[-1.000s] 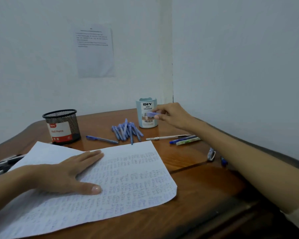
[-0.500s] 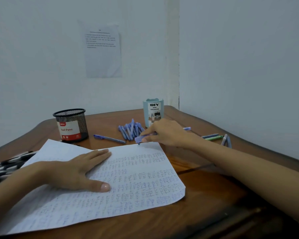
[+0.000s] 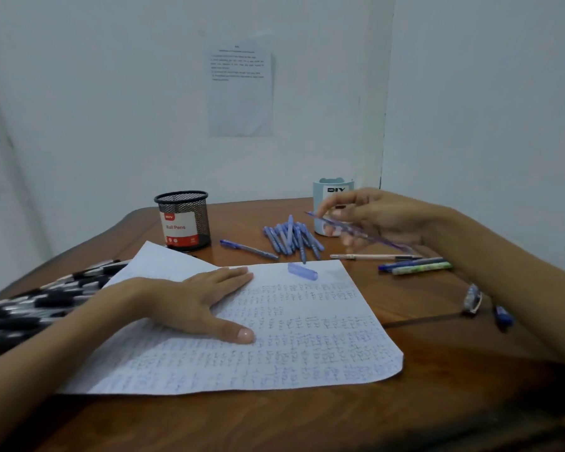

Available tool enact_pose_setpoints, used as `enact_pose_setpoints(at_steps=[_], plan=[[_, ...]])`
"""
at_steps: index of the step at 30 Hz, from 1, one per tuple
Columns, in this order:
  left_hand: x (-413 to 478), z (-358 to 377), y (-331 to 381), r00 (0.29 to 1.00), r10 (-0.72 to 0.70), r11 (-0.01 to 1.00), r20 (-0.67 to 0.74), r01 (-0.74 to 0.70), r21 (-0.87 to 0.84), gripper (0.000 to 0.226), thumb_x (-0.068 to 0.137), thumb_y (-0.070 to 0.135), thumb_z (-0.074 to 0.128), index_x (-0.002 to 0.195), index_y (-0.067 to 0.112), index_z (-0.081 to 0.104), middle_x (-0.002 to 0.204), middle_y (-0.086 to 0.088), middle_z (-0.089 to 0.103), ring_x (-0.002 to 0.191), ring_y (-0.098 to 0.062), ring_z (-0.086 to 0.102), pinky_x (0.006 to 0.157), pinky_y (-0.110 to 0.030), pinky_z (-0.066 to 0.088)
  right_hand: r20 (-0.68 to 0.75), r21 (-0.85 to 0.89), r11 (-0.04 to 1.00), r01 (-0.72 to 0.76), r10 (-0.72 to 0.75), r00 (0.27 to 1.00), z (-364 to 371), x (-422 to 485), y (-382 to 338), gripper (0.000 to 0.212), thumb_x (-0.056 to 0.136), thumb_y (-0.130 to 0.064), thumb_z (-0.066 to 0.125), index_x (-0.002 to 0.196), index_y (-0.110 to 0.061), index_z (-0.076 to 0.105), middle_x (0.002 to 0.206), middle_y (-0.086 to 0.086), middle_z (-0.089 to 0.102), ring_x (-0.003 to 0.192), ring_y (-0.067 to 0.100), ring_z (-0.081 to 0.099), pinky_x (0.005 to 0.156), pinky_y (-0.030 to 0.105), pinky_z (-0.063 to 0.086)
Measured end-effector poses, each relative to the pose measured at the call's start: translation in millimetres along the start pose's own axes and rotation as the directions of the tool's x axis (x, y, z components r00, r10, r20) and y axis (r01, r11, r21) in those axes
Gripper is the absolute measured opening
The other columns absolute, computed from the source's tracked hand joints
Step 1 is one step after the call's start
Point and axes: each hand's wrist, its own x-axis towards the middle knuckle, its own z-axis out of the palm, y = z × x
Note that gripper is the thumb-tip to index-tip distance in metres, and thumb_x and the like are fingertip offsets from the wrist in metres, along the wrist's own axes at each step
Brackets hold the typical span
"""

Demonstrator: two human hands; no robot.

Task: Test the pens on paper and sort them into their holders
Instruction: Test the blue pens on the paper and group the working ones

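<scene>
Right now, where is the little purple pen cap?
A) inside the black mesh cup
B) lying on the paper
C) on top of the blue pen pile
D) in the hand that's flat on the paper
B: the purple cap lies alone on the paper, near its far edge.

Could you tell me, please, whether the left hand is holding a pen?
No, the left hand lies flat on the paper with its fingers straight, holding nothing.
</scene>
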Motion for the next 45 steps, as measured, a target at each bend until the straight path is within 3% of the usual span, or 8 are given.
enact_pose_setpoints(at_steps=[3, 6, 12, 18, 22, 25, 28, 45], plan=[[1, 1, -1, 1.0, 0.006, 1.0, -0.002, -0.006, 0.007, 0.142, 0.023, 0.104, 0.026, 0.143, 0.042, -0.02, 0.151, 0.022, -0.024, 0.143, -0.01, -0.011, 0.115, -0.042, 0.002, -0.037, 0.454, 0.89, 0.037, -0.022, 0.999, 18, 8, 9, 0.038, 0.091, 0.01, 0.039, 0.103, -0.014, 0.066, 0.088, 0.007, 0.074, 0.067, 0.013, 0.069, 0.052, 0.021, 0.055], [1, 1, 0, 1.0, 0.007, 1.0, -0.007, -0.007, 0.019, 0.144, 0.021, 0.104, 0.024, 0.143, 0.041, -0.02, 0.151, 0.022, -0.023, 0.142, -0.01, -0.012, 0.115, -0.042, 0.001, 0.002, 0.573, 0.817, 0.061, -0.076, 0.997, 34, 10, 16, 0.044, 0.073, 0.007, 0.051, 0.109, -0.014, 0.063, 0.1, 0.005, 0.072, 0.079, 0.014, 0.071, 0.055, 0.021, 0.057], [1, 1, 1, 1.0, -0.017, 0.999, -0.016, 0.017, 0.033, 0.144, 0.02, 0.104, 0.023, 0.143, 0.042, -0.019, 0.151, 0.021, -0.023, 0.143, -0.011, -0.013, 0.115, -0.043, 0.002, -0.192, 0.17, 0.981, 0.099, -0.065, 0.979, 68, 17, 35, 0.007, 0.08, -0.019, 0.066, 0.08, -0.013, 0.063, 0.056, -0.003, 0.062, 0.049, 0.007, 0.057, 0.043, 0.016, 0.046], [-1, 0, 6, 0.998, -0.053, 0.998, -0.028, 0.053, 0.015, 0.111, 0.058, 0.079, 0.038, 0.144, 0.037, -0.018, 0.152, 0.019, -0.023, 0.143, -0.012, -0.013, 0.115, -0.042, 0.001, -0.231, 0.059, 0.995, 0.083, -0.067, 0.971, 87, 14, 40, 0.05, 0.079, -0.048, 0.055, 0.049, -0.009, 0.052, 0.034, 0.001, 0.036, 0.028, 0.01, 0.029, 0.032, 0.016, 0.025], [-3, 0, 8, 0.998, -0.059, 0.998, -0.031, 0.06, 0.025, 0.107, 0.067, 0.078, 0.044, 0.144, 0.037, -0.018, 0.152, 0.018, -0.023, 0.143, -0.012, -0.014, 0.115, -0.041, 0.001, -0.158, 0.065, 0.993, 0.094, -0.082, 0.984, 85, 14, 42, 0.044, 0.079, -0.046, 0.056, 0.052, -0.012, 0.059, 0.037, 0.002, 0.039, 0.03, 0.01, 0.031, 0.032, 0.015, 0.026], [-2, -1, 6, 0.999, -0.032, 0.999, -0.02, 0.032, 0.037, 0.126, 0.044, 0.098, 0.031, 0.143, 0.039, -0.02, 0.151, 0.021, -0.023, 0.142, -0.011, -0.013, 0.115, -0.041, 0.002, -0.054, 0.092, 0.992, 0.086, -0.081, 0.995, 84, 14, 42, 0.024, 0.082, -0.03, 0.064, 0.068, -0.011, 0.06, 0.049, 0.003, 0.053, 0.04, 0.012, 0.047, 0.036, 0.018, 0.04], [-1, -1, 2, 1.0, -0.009, 0.999, -0.014, 0.01, 0.039, 0.147, 0.017, 0.103, 0.021, 0.143, 0.04, -0.02, 0.151, 0.022, -0.023, 0.142, -0.011, -0.013, 0.115, -0.041, 0.002, -0.133, 0.018, 0.996, 0.082, -0.079, 0.988, 85, 16, 42, 0.035, 0.074, -0.025, 0.073, 0.051, -0.012, 0.05, 0.043, 0.0, 0.05, 0.037, 0.01, 0.044, 0.036, 0.017, 0.038], [1, 0, 1, 1.0, -0.004, 1.0, -0.007, 0.004, 0.022, 0.149, 0.014, 0.103, 0.021, 0.142, 0.041, -0.02, 0.151, 0.022, -0.023, 0.143, -0.011, -0.013, 0.115, -0.042, 0.002, -0.082, -0.128, 0.986, 0.104, -0.115, 0.99, 87, 15, 44, 0.04, 0.08, -0.025, 0.07, 0.05, -0.013, 0.046, 0.041, -0.002, 0.047, 0.035, 0.007, 0.04, 0.039, 0.015, 0.037]])
